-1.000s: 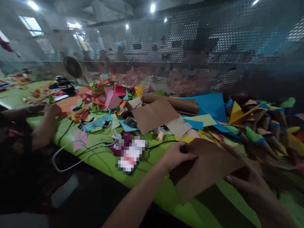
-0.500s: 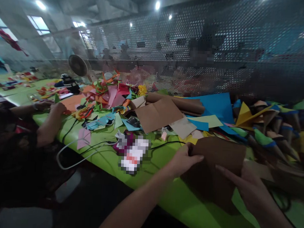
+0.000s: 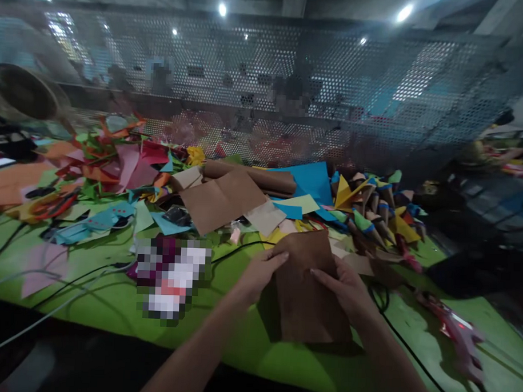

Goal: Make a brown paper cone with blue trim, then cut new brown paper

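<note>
Between my hands I hold a sheet of brown paper (image 3: 311,303), tilted over the green table (image 3: 235,332). My left hand (image 3: 263,270) pinches its upper left edge, thumb on the front. On the right edge my right hand (image 3: 342,282) grips it, thumb across the front and the other fingers hidden behind. Just beyond lies another brown sheet (image 3: 222,200) in front of a brown paper roll (image 3: 253,178). A phone with a blurred screen (image 3: 176,284) rests to the left of my left hand.
A red glue gun (image 3: 458,334) with its cord lies on the right. Paper cones (image 3: 372,211) are heaped behind my hands. Orange-handled scissors (image 3: 55,206) and coloured paper scraps (image 3: 129,168) cover the left. A perforated metal screen (image 3: 256,93) runs along the back.
My view has swung right, so the glue gun shows and the co-worker's arms at the left are out of sight. The brown sheet stays in both hands, now held more upright.
</note>
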Tool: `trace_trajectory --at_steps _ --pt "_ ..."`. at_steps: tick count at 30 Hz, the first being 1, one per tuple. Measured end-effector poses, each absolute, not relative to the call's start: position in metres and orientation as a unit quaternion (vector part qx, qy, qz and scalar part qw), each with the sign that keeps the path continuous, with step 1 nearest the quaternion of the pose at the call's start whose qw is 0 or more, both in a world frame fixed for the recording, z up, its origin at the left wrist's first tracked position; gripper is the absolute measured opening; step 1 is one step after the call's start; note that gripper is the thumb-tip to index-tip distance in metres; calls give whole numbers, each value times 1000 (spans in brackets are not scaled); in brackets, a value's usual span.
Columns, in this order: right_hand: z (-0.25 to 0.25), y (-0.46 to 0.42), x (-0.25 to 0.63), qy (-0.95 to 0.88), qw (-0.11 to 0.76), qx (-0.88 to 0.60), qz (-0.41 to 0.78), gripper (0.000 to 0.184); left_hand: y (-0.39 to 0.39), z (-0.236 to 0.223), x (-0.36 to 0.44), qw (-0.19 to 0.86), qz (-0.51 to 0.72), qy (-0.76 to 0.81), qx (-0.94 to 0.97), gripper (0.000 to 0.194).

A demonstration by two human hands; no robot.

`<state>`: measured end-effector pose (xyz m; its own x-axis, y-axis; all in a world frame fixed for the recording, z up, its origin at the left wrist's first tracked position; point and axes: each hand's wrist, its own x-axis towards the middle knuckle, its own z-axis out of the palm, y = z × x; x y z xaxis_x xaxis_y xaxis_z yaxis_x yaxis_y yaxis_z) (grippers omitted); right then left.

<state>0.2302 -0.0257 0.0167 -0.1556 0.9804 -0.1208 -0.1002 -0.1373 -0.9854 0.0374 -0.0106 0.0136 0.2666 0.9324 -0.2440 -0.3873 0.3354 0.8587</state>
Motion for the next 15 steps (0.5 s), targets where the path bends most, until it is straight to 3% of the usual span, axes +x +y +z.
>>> trace_trajectory --at_steps 8,15 --pt "22 -28 231 -498 421 -453 608 51 -5 16 29 626 480 445 423 21" --pt "24 -25 237 -496 440 -453 596 45 -2 15 22 618 457 458 446 25"
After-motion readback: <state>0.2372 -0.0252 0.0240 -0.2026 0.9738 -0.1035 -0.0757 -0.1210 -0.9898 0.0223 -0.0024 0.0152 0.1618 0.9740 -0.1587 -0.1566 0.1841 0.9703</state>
